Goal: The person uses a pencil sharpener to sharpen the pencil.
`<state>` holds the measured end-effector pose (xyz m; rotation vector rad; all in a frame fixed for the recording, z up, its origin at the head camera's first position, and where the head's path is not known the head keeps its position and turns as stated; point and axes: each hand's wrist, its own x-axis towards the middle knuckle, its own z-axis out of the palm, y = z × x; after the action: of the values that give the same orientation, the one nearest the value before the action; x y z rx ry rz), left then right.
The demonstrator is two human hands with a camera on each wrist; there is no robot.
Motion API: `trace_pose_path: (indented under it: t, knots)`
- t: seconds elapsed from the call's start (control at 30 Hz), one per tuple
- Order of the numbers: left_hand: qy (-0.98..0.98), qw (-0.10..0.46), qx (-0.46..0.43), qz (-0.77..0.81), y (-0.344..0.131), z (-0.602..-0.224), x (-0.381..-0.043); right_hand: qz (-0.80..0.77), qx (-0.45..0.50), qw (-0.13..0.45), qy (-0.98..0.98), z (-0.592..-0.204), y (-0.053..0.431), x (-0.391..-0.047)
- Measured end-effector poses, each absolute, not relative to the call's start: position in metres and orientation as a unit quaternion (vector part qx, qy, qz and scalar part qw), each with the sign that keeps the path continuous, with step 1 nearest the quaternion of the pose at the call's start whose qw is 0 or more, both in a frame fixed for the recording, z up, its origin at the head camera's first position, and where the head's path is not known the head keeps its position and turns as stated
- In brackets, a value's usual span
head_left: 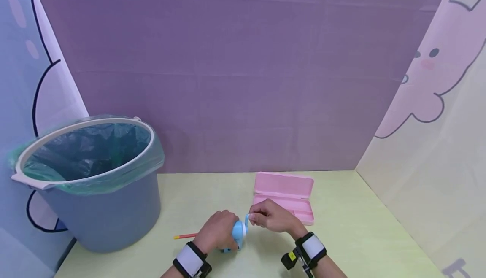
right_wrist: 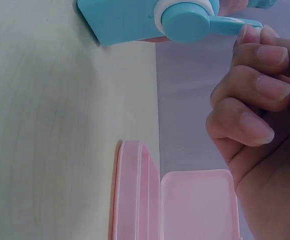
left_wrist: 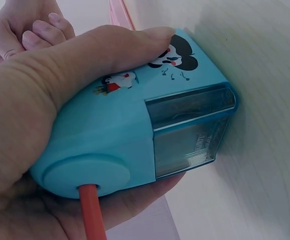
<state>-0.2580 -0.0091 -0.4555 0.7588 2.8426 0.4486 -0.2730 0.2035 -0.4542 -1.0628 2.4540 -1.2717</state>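
A blue crank pencil sharpener [left_wrist: 120, 125] with cartoon prints and a clear shavings drawer [left_wrist: 192, 135] stands on the table. My left hand [head_left: 219, 230] grips its body, the thumb lying over the printed side in the left wrist view. An orange-red pencil [left_wrist: 91, 212] is in the sharpener's round hole and points left, its yellow end [head_left: 176, 237] showing in the head view. On the opposite side, my right hand [head_left: 274, 216] pinches the end of the crank handle [right_wrist: 232, 25] between thumb and forefinger, the other fingers curled.
An open pink pencil case [head_left: 284, 185] lies behind my right hand, its lid tilted back. At the left stands a large blue-grey bin [head_left: 114, 219] with a green liner bag [head_left: 148, 164]. A purple panel [head_left: 243, 79] rises along the table's far edge.
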Motion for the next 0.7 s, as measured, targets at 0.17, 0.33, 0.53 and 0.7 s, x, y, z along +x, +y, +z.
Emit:
trace_pose_path:
  t: [0.17,0.33,0.53,0.7]
  knots:
    - [0.951,0.076,0.259,0.154,-0.011,-0.455,-0.257,-0.428,-0.353,0.083,0.828,-0.456,0.2,-0.277]
    - [0.951,0.074,0.26,0.152,-0.012,-0.455,-0.256,-0.426,-0.353,0.085,0.828,-0.457,0.2,-0.279]
    - [0.949,0.068,0.268,0.15,-0.012,-0.454,-0.256,-0.427,-0.347,0.087,0.831,-0.462,0.2,-0.285]
    - [0.948,0.065,0.276,0.147,-0.012,-0.453,-0.255,-0.43,-0.349,0.088,0.828,-0.464,0.2,-0.288]
